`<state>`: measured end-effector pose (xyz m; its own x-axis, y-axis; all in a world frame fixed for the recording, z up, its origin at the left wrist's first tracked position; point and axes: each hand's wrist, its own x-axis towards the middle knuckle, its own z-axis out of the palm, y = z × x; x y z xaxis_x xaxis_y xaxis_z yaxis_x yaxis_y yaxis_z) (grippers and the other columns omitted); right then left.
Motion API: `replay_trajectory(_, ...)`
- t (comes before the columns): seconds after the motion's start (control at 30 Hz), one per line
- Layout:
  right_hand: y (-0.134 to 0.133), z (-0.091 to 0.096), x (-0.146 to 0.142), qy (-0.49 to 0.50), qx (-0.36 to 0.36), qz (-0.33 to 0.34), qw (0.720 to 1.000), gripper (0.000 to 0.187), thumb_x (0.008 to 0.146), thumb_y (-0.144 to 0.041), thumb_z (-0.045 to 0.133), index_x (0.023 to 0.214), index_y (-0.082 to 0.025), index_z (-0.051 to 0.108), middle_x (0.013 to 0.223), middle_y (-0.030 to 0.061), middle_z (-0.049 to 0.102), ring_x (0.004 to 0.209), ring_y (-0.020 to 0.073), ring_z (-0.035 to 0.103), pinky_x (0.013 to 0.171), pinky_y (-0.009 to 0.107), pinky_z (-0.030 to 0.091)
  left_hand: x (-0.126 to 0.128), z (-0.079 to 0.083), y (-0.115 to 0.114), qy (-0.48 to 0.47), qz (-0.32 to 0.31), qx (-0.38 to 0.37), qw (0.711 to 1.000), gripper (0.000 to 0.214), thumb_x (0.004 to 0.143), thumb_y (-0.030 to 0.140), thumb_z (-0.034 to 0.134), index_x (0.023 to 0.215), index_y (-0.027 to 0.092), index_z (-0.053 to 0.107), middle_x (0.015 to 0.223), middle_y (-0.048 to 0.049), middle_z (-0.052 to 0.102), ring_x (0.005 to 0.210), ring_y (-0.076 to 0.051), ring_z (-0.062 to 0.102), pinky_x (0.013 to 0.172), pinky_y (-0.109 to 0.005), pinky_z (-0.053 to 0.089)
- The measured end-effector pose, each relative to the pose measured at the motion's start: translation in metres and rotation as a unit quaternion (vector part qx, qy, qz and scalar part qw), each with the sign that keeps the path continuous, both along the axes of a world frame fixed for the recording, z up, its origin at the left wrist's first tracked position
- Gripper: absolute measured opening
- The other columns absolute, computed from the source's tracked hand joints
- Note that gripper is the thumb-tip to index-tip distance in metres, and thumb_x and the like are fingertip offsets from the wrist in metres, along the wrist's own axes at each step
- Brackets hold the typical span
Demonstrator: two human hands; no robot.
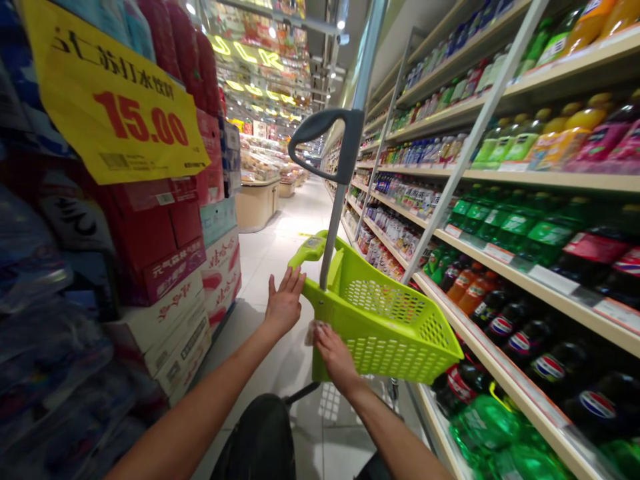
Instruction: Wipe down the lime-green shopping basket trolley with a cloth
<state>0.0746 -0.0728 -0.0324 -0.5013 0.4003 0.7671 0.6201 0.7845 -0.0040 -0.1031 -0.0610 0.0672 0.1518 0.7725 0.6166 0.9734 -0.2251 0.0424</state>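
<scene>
Left hand (pixel 285 303) rests open on the green basket's (pixel 395 333) rear rim; right hand (pixel 334 353) grips a pale scrap (pixel 311 331). Shelf (pixel 505 377) crowds its right edge; floor (pixel 277 250) ahead lies open.

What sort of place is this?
A supermarket aisle, likely the drinks section: shelves of bottled soft drinks on the right, stacked cartons under a yellow 15.00 price sign on the left, and a green shopping basket.

Left hand (pixel 285 305) flat, fingers spread, at near-left corner of lime basket (pixel 395 330); right hand (pixel 334 352) holds pale wad (pixel 312 331) against its near wall.
</scene>
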Motion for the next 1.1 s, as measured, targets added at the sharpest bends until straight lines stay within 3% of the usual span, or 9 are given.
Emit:
replay_trajectory(0.07, -0.003, 0.013, -0.001, 0.050, -0.016, -0.025, 0.998, 0.041, 0.082, -0.004, 0.034, 0.114, -0.019, 0.057, 0.120, 0.0069, 0.056, 0.126, 0.0176, 0.034, 0.100, 0.039, 0.038, 0.006, -0.001, -0.002, -0.008, -0.012, 0.013, 1.000, 0.060, 0.069, 0.009, 0.037, 0.129, 0.014, 0.036, 0.140, -0.0074, 0.031, 0.131, -0.022, 0.022, 0.106, -0.052, 0.006)
replay_trajectory(0.2, 0.007, 0.063, -0.005, 0.136, -0.053, -0.072, 0.987, 0.052, 0.076, 0.000, 0.033, 0.122, -0.017, 0.049, 0.131, 0.0064, 0.045, 0.129, 0.0171, 0.027, 0.106, 0.040, 0.030, 0.028, -0.005, -0.006, 0.006, -0.076, 0.050, 0.996, 0.055, 0.074, 0.010, 0.035, 0.128, 0.014, 0.037, 0.138, -0.0085, 0.035, 0.131, -0.019, 0.023, 0.108, -0.048, 0.007)
replay_trajectory(0.27, 0.013, 0.070, 0.004, 0.127, -0.073, -0.074, 0.986, 0.056, 0.073, 0.002, 0.032, 0.122, -0.017, 0.049, 0.131, 0.0065, 0.046, 0.128, 0.0163, 0.030, 0.105, 0.038, 0.030, 0.037, -0.008, -0.007, 0.032, -0.107, 0.037, 0.993, 0.054, 0.075, 0.012, 0.036, 0.129, 0.014, 0.037, 0.138, -0.0082, 0.036, 0.131, -0.019, 0.024, 0.108, -0.047, 0.008)
replay_trajectory(0.43, 0.015, 0.041, 0.064, 0.152, -0.112, -0.199, 0.962, 0.058, 0.066, 0.002, 0.031, 0.114, -0.017, 0.056, 0.123, 0.0082, 0.053, 0.117, 0.0182, 0.044, 0.101, 0.040, 0.035, 0.048, -0.013, -0.011, 0.077, -0.100, -0.005, 0.992, 0.055, 0.074, 0.015, 0.039, 0.129, 0.014, 0.036, 0.141, -0.0085, 0.030, 0.132, -0.023, 0.019, 0.107, -0.052, 0.007)
replay_trajectory(0.5, 0.013, 0.034, 0.074, 0.158, -0.116, -0.230, 0.953, 0.054, 0.067, 0.001, 0.031, 0.110, -0.015, 0.059, 0.119, 0.0106, 0.055, 0.115, 0.0198, 0.046, 0.099, 0.041, 0.037, 0.054, -0.017, -0.012, 0.078, -0.112, -0.005, 0.991, 0.055, 0.075, 0.016, 0.038, 0.130, 0.013, 0.035, 0.141, -0.0086, 0.030, 0.132, -0.022, 0.018, 0.107, -0.051, 0.008)
replay_trajectory(0.7, 0.012, 0.034, 0.060, 0.143, -0.107, -0.176, 0.968, 0.051, 0.071, -0.001, 0.031, 0.113, -0.014, 0.056, 0.124, 0.0102, 0.051, 0.120, 0.0172, 0.040, 0.102, 0.038, 0.034, 0.078, -0.032, -0.007, 0.067, -0.124, -0.019, 0.990, 0.053, 0.077, 0.019, 0.036, 0.130, 0.012, 0.036, 0.138, -0.0084, 0.035, 0.131, -0.022, 0.022, 0.107, -0.050, 0.011)
replay_trajectory(0.9, 0.010, 0.014, 0.107, 0.179, -0.101, -0.280, 0.938, 0.050, 0.069, -0.001, 0.032, 0.108, -0.013, 0.060, 0.117, 0.0118, 0.056, 0.114, 0.0193, 0.046, 0.099, 0.038, 0.036, 0.090, -0.032, -0.008, 0.075, -0.118, -0.048, 0.989, 0.054, 0.077, 0.019, 0.034, 0.130, 0.011, 0.036, 0.139, -0.0083, 0.033, 0.132, -0.023, 0.019, 0.107, -0.051, 0.009)
replay_trajectory(1.1, 0.002, 0.013, 0.085, 0.135, -0.095, -0.203, 0.965, 0.057, 0.068, 0.002, 0.028, 0.116, -0.014, 0.054, 0.128, 0.0091, 0.047, 0.127, 0.0165, 0.030, 0.103, 0.039, 0.031, 0.119, -0.033, -0.010, 0.115, -0.139, -0.115, 0.977, 0.056, 0.076, 0.020, 0.035, 0.131, 0.009, 0.032, 0.140, -0.0105, 0.030, 0.132, -0.023, 0.017, 0.107, -0.049, 0.011)
